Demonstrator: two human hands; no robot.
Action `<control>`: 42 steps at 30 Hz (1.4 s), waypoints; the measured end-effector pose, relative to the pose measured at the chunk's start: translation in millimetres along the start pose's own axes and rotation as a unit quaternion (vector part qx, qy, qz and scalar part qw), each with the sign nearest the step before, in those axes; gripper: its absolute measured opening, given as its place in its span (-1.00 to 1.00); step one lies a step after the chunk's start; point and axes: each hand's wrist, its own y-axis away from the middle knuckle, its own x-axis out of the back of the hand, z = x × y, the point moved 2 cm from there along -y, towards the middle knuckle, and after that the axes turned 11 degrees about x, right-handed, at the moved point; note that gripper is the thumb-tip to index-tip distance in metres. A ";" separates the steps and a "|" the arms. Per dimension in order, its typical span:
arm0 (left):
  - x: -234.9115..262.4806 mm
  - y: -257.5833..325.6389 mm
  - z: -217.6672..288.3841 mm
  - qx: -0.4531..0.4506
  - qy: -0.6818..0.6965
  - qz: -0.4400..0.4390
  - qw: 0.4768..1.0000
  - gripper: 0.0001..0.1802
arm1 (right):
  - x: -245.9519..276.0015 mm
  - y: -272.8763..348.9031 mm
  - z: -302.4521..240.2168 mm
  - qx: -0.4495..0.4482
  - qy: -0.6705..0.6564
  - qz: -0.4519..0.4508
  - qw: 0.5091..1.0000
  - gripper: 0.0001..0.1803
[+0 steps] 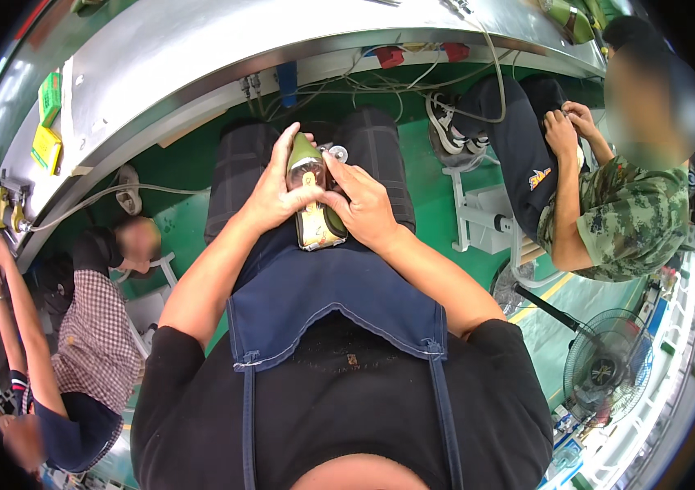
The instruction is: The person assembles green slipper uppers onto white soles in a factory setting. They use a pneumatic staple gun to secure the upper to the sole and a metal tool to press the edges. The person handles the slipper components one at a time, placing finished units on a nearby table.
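In front of my lap, between my knees, I hold an olive-green, shoe-shaped item (304, 150) with its pointed end facing away from me. Its middle is dark, and a yellow printed pattern covers the near part. My left hand (276, 189) wraps its left side, the thumb across the middle and the fingers along the far end. Closed against the right side is my right hand (364, 200), its thumb meeting the left thumb. A small round silvery piece (338, 153) shows beyond the right fingers; I cannot tell whether they hold it.
A metal workbench (192, 49) curves across the far side, with cables (413, 88) hanging below. Green and yellow boxes (47, 149) lie at its left. A seated person (608, 192) works at the right, near a floor fan (606, 371). Two people sit at the left.
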 end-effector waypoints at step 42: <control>17.9 -18.7 134.9 -0.382 -0.249 0.135 0.880 0.10 | 38.5 -142.4 -53.4 0.229 -0.133 0.013 0.964 0.05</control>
